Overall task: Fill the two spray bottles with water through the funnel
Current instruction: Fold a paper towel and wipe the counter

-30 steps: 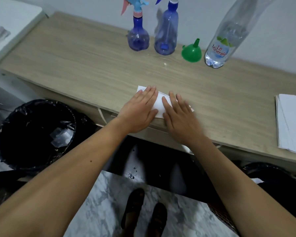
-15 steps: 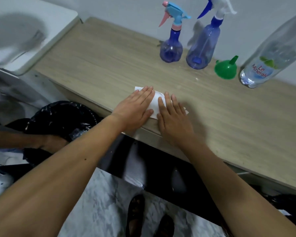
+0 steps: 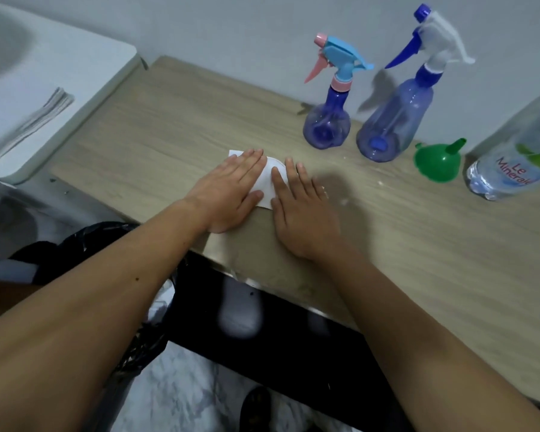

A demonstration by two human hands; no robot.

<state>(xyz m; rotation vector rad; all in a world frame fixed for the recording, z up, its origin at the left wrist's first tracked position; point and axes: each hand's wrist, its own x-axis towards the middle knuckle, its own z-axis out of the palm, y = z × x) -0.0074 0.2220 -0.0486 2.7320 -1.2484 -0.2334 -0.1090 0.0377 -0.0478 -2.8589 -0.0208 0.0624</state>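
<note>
Two translucent blue spray bottles stand at the back of the wooden counter (image 3: 156,126): a small round one (image 3: 327,126) with a pink and light-blue trigger, and a taller one (image 3: 393,126) with a white and dark-blue trigger. A green funnel (image 3: 437,162) lies mouth-down to their right. Beside it stands a clear water bottle (image 3: 518,163) with a Le Minerale label. My left hand (image 3: 231,190) and my right hand (image 3: 303,210) lie flat, palms down, on a white card (image 3: 267,182) near the front edge, holding nothing.
A white table (image 3: 44,88) with a stack of paper adjoins the counter on the left. A black bin bag (image 3: 85,244) sits below the counter at the left. The wall runs right behind the bottles. My shoes show on the marble floor below.
The view has swung left and closer, so the bottles, funnel and water bottle sit further right. Both hands stay flat on the white card.
</note>
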